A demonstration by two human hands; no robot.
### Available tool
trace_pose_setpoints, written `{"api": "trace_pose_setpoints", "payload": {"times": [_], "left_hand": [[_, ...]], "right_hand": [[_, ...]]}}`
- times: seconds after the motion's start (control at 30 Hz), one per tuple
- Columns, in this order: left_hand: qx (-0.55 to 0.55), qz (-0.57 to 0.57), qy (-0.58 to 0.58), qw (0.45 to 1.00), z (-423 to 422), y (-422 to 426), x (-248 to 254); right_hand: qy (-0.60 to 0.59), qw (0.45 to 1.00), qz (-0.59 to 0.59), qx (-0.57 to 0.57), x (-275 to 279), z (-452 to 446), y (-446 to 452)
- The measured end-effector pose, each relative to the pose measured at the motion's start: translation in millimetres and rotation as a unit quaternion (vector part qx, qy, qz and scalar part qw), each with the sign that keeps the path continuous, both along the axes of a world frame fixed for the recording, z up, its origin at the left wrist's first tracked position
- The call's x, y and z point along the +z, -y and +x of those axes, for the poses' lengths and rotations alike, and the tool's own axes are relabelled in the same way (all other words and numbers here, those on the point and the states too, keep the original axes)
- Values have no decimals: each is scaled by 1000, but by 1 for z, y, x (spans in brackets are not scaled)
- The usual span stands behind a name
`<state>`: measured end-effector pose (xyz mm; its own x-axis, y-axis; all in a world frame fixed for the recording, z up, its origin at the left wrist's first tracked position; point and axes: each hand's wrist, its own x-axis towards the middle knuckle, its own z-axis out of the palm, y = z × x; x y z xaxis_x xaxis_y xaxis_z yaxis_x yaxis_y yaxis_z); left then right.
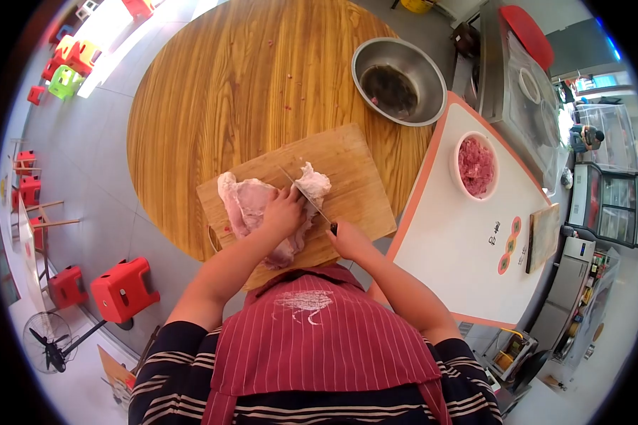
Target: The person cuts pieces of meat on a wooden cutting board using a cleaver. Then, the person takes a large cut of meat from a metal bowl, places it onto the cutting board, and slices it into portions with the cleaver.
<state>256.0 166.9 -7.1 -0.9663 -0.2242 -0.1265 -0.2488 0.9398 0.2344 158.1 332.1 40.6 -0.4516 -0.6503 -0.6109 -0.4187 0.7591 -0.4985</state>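
Note:
A large piece of pale raw meat (252, 202) lies on a wooden cutting board (361, 177). My left hand (285, 211) presses on the meat, its fingers close together beside the blade. In my right hand (347, 239) is the dark handle of a knife (310, 198). The thin blade points up and left, across the meat. Just right of the blade is a whitish, fatty part of the meat (315, 181); whether it is cut free I cannot tell.
The board rests on a round wooden table (191, 106). A metal bowl (425, 88) with dark contents stands at the upper right. On a white table (439, 262) are a bowl of minced meat (476, 166) and another board (543, 239). Red stools (124, 290) stand left.

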Motion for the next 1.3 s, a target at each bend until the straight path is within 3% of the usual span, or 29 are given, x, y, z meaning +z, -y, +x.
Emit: {"api": "trace_pose_setpoints", "payload": {"times": [0.17, 0.3, 0.37, 0.47, 0.57, 0.63, 0.73, 0.8, 0.97, 1.03, 1.13, 1.2, 1.27, 1.3], "left_hand": [[8, -1, 52, 999, -1, -1, 2], [19, 12, 37, 999, -1, -2, 3], [15, 2, 1, 1000, 1, -3, 2], [18, 18, 28, 999, -2, -2, 10], [14, 2, 21, 1000, 0, -3, 4], [8, -10, 26, 1000, 0, -4, 0], [26, -16, -15, 999, 2, -4, 0], [35, -11, -37, 999, 2, -7, 1], [34, -3, -40, 999, 3, -7, 1], [27, -5, -18, 999, 3, -8, 1], [14, -9, -1, 1000, 5, -7, 4], [13, -3, 13, 1000, 5, -7, 7], [4, -19, -8, 1000, 9, -6, 2], [1, -31, -31, 999, 10, -6, 2]], "right_hand": [[-9, 998, -58, -2, -14, -4, 22], [25, 1000, 9, 12, -3, 1, -32], [11, 999, -3, -37, -1, 9, -58], [27, 1000, -10, 6, -10, -4, -8], [-8, 995, -95, -11, -31, -8, 40], [-20, 999, -41, -3, -23, -10, 55], [-6, 995, -94, -18, -39, -7, 2], [-26, 998, -50, 12, -21, -5, -45], [2, 1000, 9, 12, -14, -8, -16], [-14, 992, -127, -8, -38, -14, 12], [-62, 990, -126, 7, -38, -28, 43], [43, 994, -103, 6, -36, -44, 43], [34, 985, -166, -15, -28, -51, 24], [78, 986, -121, -86, -12, -54, 14]]}}
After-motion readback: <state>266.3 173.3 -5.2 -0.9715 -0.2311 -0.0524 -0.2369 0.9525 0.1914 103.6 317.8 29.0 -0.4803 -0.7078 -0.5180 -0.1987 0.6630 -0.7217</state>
